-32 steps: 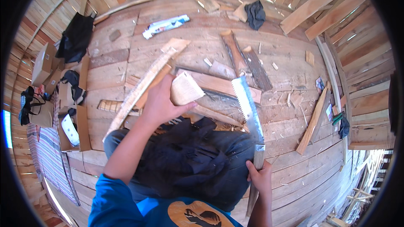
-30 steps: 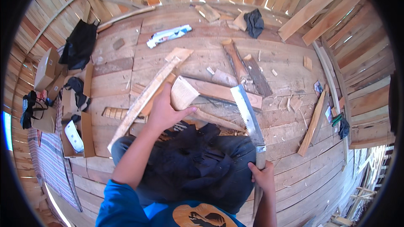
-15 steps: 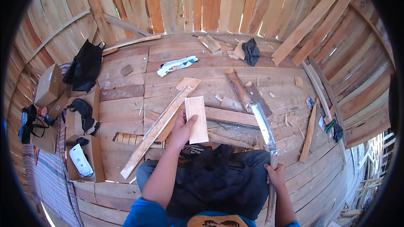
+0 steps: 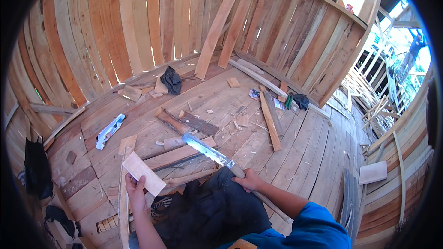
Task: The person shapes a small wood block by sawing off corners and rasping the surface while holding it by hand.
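My left hand (image 4: 134,190) grips a short pale wood offcut (image 4: 144,173) by its near end, holding it just above the plank floor at lower left. My right hand (image 4: 249,180) is closed on the handle of a hand saw (image 4: 207,150); its toothed blade points up and left over a reddish board (image 4: 177,156) lying on the floor. A long thin plank (image 4: 123,198) lies beside my left hand. My dark-trousered knees (image 4: 207,212) fill the space between both hands.
Wood scraps and offcuts litter the plank floor (image 4: 295,143). A loose board (image 4: 270,121) lies to the right, a dark cloth (image 4: 171,80) near the plank wall, a white packet (image 4: 109,130) at left. Long boards (image 4: 217,23) lean on the wall. A black bag (image 4: 37,168) sits far left.
The view has swung up and to the right, showing the wall and open side. My left hand lifted the offcut and drew it closer; the saw stays in my right hand.
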The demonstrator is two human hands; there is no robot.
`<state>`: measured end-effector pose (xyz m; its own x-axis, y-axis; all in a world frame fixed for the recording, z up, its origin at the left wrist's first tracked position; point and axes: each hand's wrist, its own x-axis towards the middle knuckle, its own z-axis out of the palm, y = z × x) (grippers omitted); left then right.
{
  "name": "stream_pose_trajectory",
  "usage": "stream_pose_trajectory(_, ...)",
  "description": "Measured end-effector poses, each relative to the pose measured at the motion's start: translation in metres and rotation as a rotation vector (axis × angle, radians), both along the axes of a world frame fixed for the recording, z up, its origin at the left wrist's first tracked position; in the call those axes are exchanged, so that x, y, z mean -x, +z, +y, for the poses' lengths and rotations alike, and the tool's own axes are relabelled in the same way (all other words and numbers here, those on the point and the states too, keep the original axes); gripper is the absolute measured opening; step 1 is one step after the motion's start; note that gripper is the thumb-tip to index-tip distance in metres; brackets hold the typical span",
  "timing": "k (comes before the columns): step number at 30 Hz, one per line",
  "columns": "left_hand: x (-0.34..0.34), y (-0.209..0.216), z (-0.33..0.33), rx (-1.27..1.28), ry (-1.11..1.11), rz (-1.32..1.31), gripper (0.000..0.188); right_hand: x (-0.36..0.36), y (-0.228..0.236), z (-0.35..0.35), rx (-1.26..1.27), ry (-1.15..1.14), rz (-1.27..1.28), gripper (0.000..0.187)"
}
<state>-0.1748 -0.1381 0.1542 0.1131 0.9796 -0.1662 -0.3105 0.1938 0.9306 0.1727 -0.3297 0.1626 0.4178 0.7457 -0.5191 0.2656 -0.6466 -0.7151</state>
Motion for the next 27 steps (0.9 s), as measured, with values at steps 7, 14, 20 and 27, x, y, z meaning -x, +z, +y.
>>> stream_pose_trajectory(7,0.003,-0.020,0.000,-0.025,-0.001,0.037,0.034,-0.012,-0.015,-0.007,-0.037,0.001,0.089,0.041)
stream_pose_trajectory(14,0.008,-0.014,0.013,-0.009,0.120,-0.172,0.043,-0.016,0.000,0.006,-0.056,-0.019,0.251,0.039)
stream_pose_trajectory(20,-0.005,0.086,0.034,-0.246,0.136,-0.245,0.039,-0.038,-0.048,-0.010,-0.028,-0.095,0.290,0.040)
stream_pose_trajectory(27,0.016,0.063,0.034,-0.464,0.295,-0.230,0.040,-0.035,-0.053,0.000,-0.087,-0.117,0.238,0.041)
